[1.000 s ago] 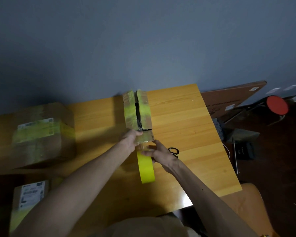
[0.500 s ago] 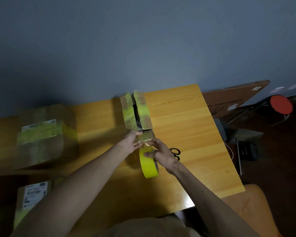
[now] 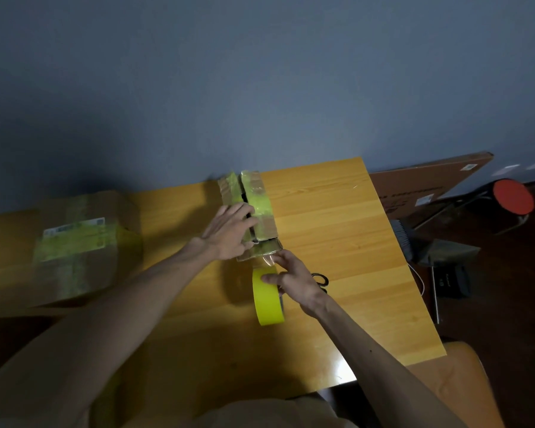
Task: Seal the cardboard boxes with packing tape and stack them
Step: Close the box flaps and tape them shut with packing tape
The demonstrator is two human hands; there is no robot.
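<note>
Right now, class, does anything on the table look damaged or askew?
On the small box, the top flaps do not meet: a dark gap runs between them, and they bear patchy yellow tape. The left hand presses on them; the right hand holds the tape roll.

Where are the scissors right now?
In the head view, the black-handled scissors lie on the wooden table, partly hidden just right of the right hand, which holds the roll of yellow packing tape.

Left hand (image 3: 229, 231) moved up onto box (image 3: 261, 208) top, seemingly pressing down
</note>
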